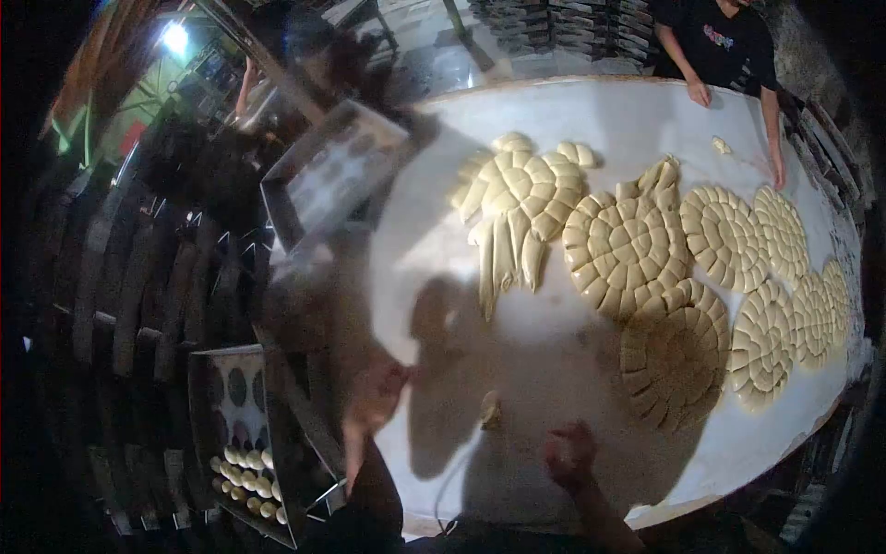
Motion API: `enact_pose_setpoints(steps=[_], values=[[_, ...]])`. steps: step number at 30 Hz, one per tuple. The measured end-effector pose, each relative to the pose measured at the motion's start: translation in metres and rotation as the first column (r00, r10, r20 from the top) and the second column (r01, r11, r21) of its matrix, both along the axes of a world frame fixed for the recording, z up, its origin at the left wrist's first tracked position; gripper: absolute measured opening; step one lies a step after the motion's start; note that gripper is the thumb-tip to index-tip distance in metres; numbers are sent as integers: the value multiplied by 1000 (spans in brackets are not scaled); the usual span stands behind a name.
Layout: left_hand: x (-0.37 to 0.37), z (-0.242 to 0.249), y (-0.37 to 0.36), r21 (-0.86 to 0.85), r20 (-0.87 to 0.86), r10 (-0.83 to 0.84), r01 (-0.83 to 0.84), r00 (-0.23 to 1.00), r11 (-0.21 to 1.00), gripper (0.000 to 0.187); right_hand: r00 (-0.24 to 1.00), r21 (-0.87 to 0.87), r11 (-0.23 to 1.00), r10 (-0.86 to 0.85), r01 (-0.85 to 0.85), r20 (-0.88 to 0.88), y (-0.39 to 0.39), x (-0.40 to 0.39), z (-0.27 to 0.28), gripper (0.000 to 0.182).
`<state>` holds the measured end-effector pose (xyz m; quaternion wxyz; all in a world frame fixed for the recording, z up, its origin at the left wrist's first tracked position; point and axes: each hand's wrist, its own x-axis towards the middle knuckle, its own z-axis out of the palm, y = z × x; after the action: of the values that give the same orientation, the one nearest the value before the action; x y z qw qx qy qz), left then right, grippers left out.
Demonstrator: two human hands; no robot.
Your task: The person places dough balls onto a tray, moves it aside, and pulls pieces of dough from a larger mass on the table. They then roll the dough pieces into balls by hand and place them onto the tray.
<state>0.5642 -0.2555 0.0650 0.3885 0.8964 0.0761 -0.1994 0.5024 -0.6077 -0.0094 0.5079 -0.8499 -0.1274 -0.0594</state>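
A small dough piece [490,409] lies on the white table [554,111], between the left hand [377,392] and the right hand [570,452]. The right fingers look half bent, the left are blurred; whether they hold something, I cannot tell. Beyond lie rounds of cut dough [626,242]; leftward, a tray [228,364] with dough balls [247,479].

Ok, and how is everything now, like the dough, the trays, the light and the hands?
Dough rounds: cut into pieces, lying flat.
Leftmost dough: cut, with long strips trailing.
Small lump: alone on the table.
Lower tray: partly filled.
Dough balls: in rows.
Upper tray: no dough balls visible.
Light: on.
Left hand: blurred, grip unclear.
Right hand: blurred, grip unclear.
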Motion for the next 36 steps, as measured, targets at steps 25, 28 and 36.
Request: enact_pose_setpoints(steps=[25,28,36], values=[[305,-80,-82,392,757,-455,231,468,890,19,832,-96,938,-340,333,-438,-107,-86,-19,40],[290,-96,-82,275,703,-338,199,626,941,26,893,-160,893,-439,420,-104,-99,-78,-33,38],[110,-101,-62,183,535,-70,-34,842,983,24,864,-365,800,-349,476,363,-100,-54,-29,40]])
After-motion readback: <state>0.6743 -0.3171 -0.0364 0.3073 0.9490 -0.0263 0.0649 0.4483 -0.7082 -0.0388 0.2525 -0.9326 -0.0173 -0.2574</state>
